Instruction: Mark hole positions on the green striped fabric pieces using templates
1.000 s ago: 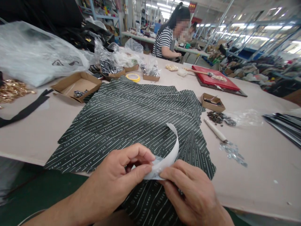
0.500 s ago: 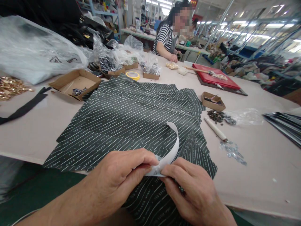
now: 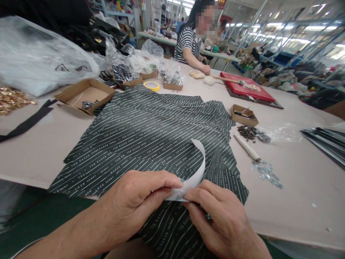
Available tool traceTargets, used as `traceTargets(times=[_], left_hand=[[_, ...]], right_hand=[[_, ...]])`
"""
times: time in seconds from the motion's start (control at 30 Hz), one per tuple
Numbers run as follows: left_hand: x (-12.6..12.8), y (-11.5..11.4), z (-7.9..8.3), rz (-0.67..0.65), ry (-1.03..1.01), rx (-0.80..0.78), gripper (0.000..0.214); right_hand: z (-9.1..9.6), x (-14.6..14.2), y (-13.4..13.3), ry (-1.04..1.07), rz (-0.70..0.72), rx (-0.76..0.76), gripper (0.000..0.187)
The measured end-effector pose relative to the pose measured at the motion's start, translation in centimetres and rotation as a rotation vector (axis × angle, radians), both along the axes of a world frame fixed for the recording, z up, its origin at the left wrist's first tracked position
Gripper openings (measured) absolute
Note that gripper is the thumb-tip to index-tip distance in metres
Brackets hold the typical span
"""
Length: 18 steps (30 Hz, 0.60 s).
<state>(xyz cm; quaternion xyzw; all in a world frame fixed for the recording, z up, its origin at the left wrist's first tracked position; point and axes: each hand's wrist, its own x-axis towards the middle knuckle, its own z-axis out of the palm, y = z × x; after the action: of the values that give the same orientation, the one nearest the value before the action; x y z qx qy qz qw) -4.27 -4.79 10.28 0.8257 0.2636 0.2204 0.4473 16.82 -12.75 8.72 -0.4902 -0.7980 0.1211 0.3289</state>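
At the table's near edge, a curling white strip (image 3: 198,172) lies over dark fabric (image 3: 151,129) printed with white slanted lines and lettering. My left hand (image 3: 142,198) pinches the strip's left part between thumb and forefinger. Close beside it, my right hand (image 3: 215,212) is closed on the strip too, fingertips at its lower right. The strip's free end arcs up and away above the fabric. Under my hands, a fold of the same fabric hangs over the edge toward my lap. Whether my fingertips also grip fabric is hidden.
A cardboard tray (image 3: 86,94) with small metal pieces and a yellow tape roll (image 3: 151,86) stand behind the fabric. To the right are a small box (image 3: 244,115), dark metal bits (image 3: 246,132) and a pale stick (image 3: 247,146). Across the table, a person (image 3: 188,45) in stripes works near a red board (image 3: 249,86).
My hands keep their pinch on the white strip and have barely moved. Across the table, the person's hand has shifted slightly to the right.
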Motion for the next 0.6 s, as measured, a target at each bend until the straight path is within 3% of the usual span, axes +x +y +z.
traceTargets(times=[0.4,0.6], left_hand=[[-0.02,0.1,-0.69,-0.03,0.005,0.027,0.028],[0.05,-0.42,-0.02,-0.049,0.045,-0.146,0.024]], right_hand=[[-0.47,0.49,0.05,-0.015,0.048,-0.038,0.016],[-0.55,0.62,0.18,0.008,0.047,-0.045,0.016]])
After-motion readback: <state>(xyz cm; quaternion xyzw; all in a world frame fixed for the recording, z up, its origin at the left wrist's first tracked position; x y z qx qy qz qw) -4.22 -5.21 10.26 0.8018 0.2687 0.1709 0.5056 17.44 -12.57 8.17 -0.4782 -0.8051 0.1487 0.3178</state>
